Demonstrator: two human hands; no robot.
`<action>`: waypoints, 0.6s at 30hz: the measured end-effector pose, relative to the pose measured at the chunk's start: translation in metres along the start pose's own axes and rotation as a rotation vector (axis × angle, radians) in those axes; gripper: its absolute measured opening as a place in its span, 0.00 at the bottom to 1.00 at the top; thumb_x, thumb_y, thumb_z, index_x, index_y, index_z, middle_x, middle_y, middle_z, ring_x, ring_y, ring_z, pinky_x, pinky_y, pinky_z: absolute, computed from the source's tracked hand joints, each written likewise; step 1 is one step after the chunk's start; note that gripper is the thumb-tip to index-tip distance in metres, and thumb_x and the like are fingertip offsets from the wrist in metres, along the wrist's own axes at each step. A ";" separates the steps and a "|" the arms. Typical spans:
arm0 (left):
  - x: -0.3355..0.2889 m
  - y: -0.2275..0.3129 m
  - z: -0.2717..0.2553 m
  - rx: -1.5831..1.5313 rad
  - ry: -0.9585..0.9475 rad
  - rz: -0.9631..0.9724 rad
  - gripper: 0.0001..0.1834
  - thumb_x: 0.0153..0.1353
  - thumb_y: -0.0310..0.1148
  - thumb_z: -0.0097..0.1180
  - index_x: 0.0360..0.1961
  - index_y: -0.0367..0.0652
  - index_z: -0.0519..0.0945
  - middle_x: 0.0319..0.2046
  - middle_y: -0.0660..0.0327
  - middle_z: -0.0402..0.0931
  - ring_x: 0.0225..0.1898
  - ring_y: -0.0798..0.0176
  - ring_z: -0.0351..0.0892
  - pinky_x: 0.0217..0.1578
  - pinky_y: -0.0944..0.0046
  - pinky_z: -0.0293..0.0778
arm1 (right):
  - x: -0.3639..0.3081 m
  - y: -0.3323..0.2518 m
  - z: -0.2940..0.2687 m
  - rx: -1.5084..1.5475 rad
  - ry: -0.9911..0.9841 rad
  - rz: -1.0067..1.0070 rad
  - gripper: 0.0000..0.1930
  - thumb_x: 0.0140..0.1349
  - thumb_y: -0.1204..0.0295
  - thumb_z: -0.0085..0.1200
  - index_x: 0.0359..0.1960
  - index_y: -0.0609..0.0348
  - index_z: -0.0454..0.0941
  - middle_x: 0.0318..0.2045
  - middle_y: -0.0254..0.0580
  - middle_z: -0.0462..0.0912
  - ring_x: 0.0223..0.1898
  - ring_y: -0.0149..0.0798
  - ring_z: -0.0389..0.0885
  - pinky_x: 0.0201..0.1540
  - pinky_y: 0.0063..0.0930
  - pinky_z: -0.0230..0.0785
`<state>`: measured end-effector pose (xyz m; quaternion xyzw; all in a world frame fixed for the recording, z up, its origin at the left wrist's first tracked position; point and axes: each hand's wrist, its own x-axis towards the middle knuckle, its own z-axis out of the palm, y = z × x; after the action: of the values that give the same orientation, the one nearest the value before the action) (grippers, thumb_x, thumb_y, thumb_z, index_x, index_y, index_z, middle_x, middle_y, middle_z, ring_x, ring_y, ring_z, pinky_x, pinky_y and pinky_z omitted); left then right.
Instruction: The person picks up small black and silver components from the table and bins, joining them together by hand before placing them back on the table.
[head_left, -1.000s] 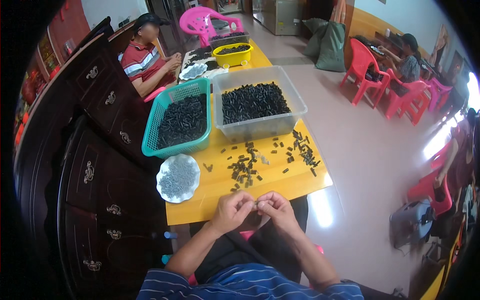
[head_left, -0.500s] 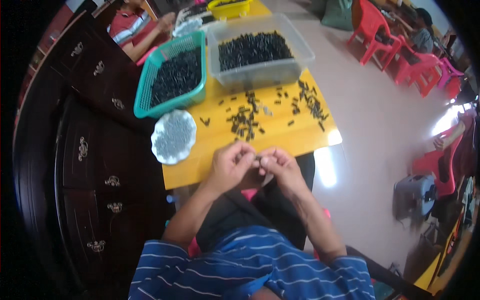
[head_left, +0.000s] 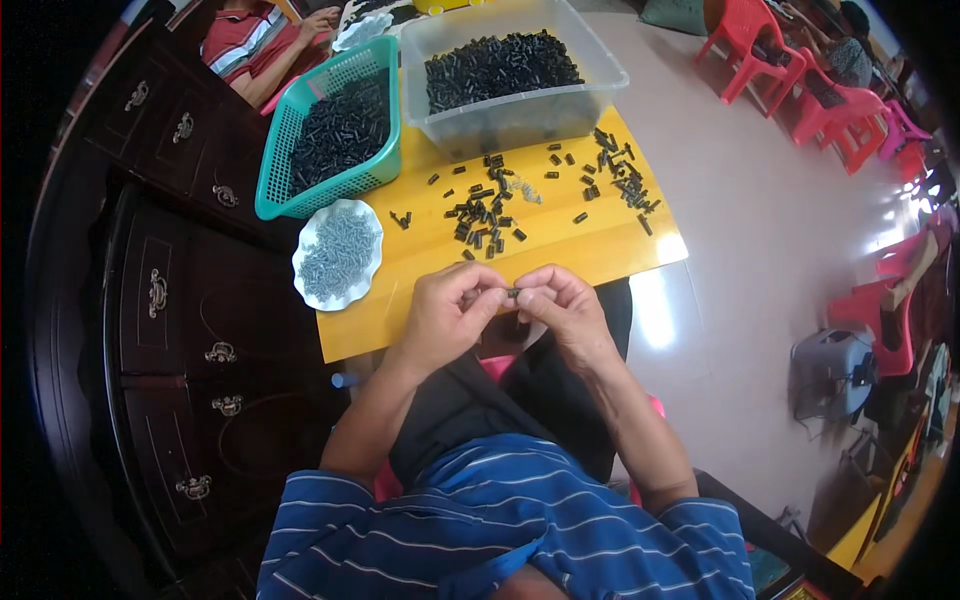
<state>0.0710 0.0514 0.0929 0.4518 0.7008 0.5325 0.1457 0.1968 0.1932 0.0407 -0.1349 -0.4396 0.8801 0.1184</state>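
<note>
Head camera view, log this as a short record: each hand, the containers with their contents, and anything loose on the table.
Left hand: fingertips at a small dark piece
Right hand: fingertips at the same piece
Teal basket: dark pieces
Translucent bin: dark pieces
White scalloped plate: small grey pieces
Loose on yellow table: scattered dark pieces, some grey bits
</note>
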 end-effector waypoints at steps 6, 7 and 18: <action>0.002 -0.007 -0.013 -0.122 -0.167 -0.208 0.05 0.60 0.21 0.66 0.38 0.35 0.84 0.27 0.64 0.82 0.29 0.75 0.82 0.29 0.74 0.74 | -0.001 -0.004 0.000 0.009 -0.034 0.054 0.06 0.70 0.74 0.58 0.45 0.58 0.78 0.37 0.35 0.86 0.35 0.24 0.81 0.43 0.25 0.79; 0.004 -0.007 -0.015 -0.228 -0.208 -0.337 0.06 0.59 0.21 0.67 0.38 0.35 0.85 0.29 0.65 0.83 0.31 0.76 0.81 0.32 0.74 0.75 | -0.001 -0.004 0.000 0.011 -0.036 0.052 0.06 0.70 0.74 0.58 0.45 0.58 0.78 0.37 0.35 0.86 0.35 0.24 0.81 0.43 0.25 0.79; 0.068 -0.048 -0.013 0.525 -0.022 0.147 0.06 0.57 0.26 0.66 0.36 0.39 0.85 0.30 0.58 0.81 0.28 0.59 0.82 0.30 0.60 0.75 | 0.003 -0.006 -0.003 0.208 -0.073 0.148 0.05 0.70 0.72 0.57 0.44 0.56 0.78 0.37 0.36 0.86 0.32 0.25 0.81 0.43 0.25 0.79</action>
<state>0.0019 0.0962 0.0746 0.5294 0.7786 0.3369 -0.0077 0.1959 0.1999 0.0439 -0.1216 -0.3388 0.9316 0.0505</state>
